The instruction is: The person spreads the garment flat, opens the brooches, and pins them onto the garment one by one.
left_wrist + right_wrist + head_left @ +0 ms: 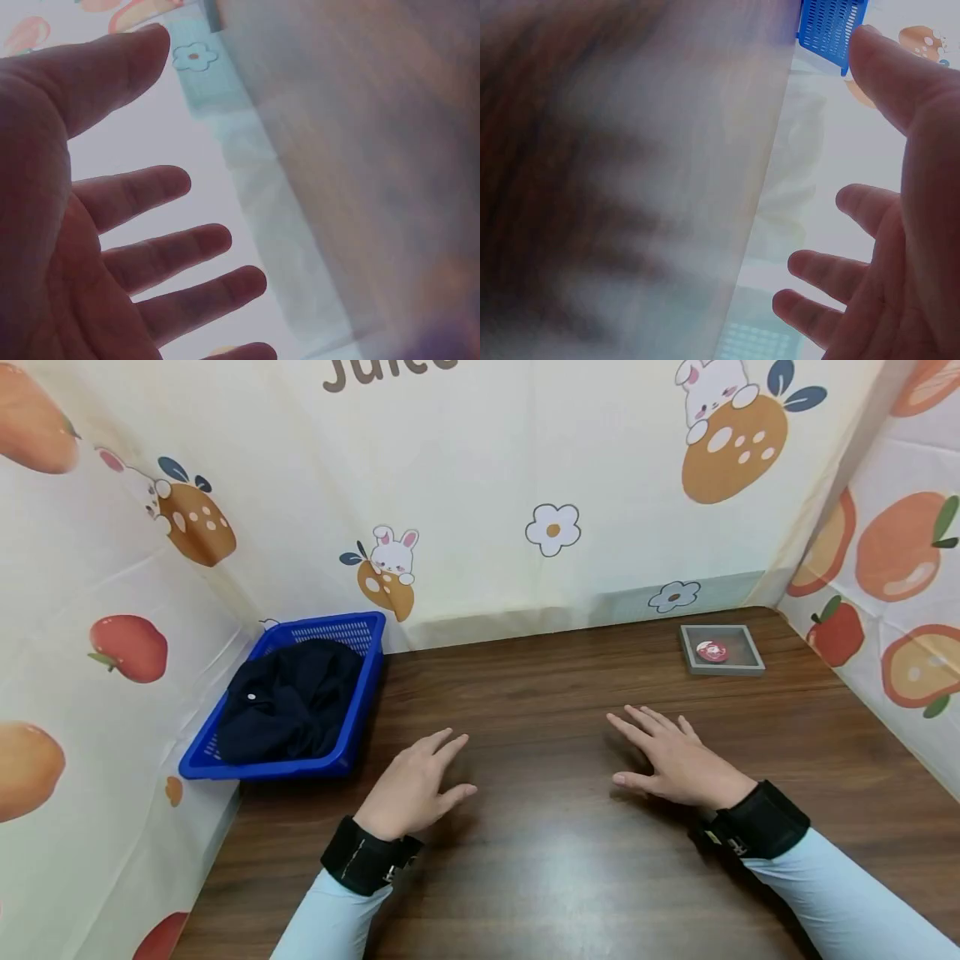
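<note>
Both left hand (411, 789) and right hand (678, 766) hover empty, backs up, fingers spread, over the brown wood-grain bench (540, 877) (bunched dark navy cloth (292, 706) fills the blue perforated plastic basket (285, 769) near the left).

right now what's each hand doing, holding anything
Left hand: open, fingers spread, holding nothing.
Right hand: open, fingers extended, holding nothing.

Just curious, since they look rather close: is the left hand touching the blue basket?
Apart. The head view shows it: wooden tabletop is visible between the left hand and the near right side of the blue basket.
</note>
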### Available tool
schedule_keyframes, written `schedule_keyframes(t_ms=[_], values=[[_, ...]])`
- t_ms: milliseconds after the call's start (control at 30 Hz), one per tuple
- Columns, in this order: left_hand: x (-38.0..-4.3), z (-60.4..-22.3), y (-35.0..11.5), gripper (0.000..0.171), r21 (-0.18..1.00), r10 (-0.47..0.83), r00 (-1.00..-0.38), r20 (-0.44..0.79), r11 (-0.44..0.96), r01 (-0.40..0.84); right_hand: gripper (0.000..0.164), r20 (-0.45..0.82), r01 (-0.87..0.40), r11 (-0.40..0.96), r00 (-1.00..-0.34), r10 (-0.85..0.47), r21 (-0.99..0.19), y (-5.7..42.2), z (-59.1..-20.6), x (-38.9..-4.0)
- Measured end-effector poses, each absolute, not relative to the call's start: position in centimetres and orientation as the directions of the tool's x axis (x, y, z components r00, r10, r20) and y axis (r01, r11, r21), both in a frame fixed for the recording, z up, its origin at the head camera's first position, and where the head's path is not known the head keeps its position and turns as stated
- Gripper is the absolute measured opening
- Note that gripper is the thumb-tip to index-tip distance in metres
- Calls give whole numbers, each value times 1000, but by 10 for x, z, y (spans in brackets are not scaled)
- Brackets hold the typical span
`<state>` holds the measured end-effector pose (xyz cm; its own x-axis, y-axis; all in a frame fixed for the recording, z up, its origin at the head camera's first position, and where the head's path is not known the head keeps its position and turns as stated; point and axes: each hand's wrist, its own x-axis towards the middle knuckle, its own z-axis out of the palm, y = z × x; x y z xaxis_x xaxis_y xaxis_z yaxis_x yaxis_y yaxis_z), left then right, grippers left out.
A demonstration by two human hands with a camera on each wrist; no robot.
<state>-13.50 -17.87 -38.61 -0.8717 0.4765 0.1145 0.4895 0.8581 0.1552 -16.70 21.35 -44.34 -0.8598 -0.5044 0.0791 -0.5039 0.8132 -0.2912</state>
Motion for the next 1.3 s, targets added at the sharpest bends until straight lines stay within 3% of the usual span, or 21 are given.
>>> schedule_keyframes(t_ms=[267,500,1067,1300], values=[[-133,-354,-194,61,159,459,-867,193,858,489,87,110,-547,789,-835,-540,-281,211,-439,-169],[-134,-330,-214,62,120,452,-869,203,869,480,85,134,-589,753,-805,-578,-294,195,-424,-170],[-177,-294,-270,70,121,310,-951,8,943,309,83,270,-692,597,-715,-645,-405,126,-399,-171],[-208,-298,-315,81,149,206,-977,-47,969,197,82,237,-696,551,-695,-679,-461,96,-389,-166]])
